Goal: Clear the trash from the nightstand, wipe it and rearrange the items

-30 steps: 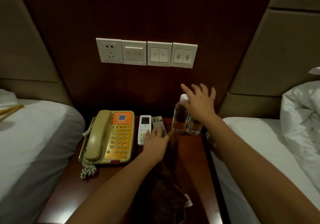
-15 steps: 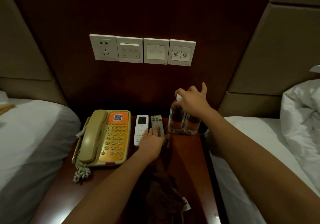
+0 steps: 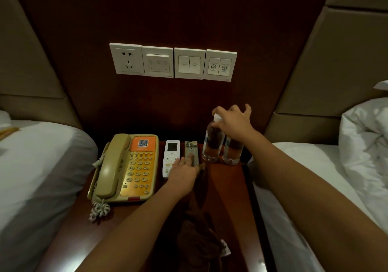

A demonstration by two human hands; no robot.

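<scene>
A dark wooden nightstand (image 3: 226, 187) stands between two beds. Along its back sit a beige and orange telephone (image 3: 126, 166), a white remote (image 3: 171, 156), a grey remote (image 3: 191, 148) and two clear water bottles (image 3: 212, 143), (image 3: 231, 152) side by side. My left hand (image 3: 184, 174) lies flat with its fingers on the lower end of the grey remote, touching the white one. My right hand (image 3: 233, 122) reaches over the bottles, with thumb and forefinger closed on the white cap of the left bottle. A crumpled brown cloth (image 3: 197, 240) lies on the nightstand under my left forearm.
White bedding flanks the nightstand on the left (image 3: 42, 166) and on the right (image 3: 315, 177), with a bunched duvet (image 3: 365, 141) at far right. A row of wall switches and a socket (image 3: 172, 62) sits above. The phone's coiled cord (image 3: 98, 208) hangs near the front left.
My right hand went from spread above the bottles to curled down onto the left bottle's cap. My left hand stayed on the remotes.
</scene>
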